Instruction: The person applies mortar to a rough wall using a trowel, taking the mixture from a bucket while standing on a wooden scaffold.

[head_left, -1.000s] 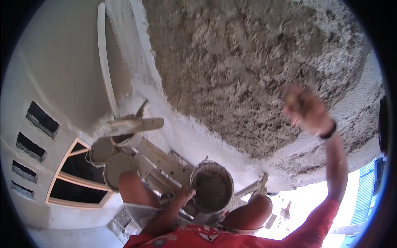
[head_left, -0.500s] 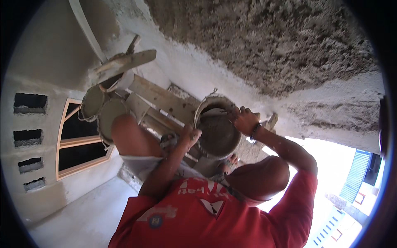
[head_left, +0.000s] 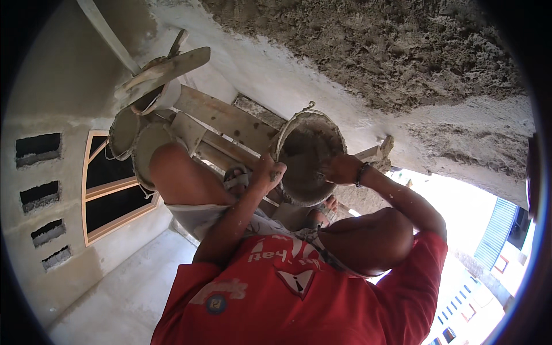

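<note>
A bucket [head_left: 307, 198] of wet grey mortar [head_left: 305, 152] stands between my knees, a rope handle [head_left: 290, 122] looped along its rim. At the bucket's left edge my left hand [head_left: 269, 174] is closed, seemingly gripping the rim or rope there. My right hand [head_left: 340, 170], with a dark bracelet at the wrist, reaches over the right edge of the bucket. Its fingers are curled down at the mortar's surface. Whatever they hold, if anything, is hidden.
Wooden planks [head_left: 227, 122] form a platform under the bucket and my sandalled feet. More buckets [head_left: 150, 146] stand beyond my left knee. Rough mortar [head_left: 379, 57] covers part of the wall close on the right. A wooden window frame [head_left: 112, 188] is at left.
My right hand has moved from the bucket's upper right rim down to the mortar inside. The bucket's mouth has shifted slightly and shows more of its inside. My left hand stays at its left edge.
</note>
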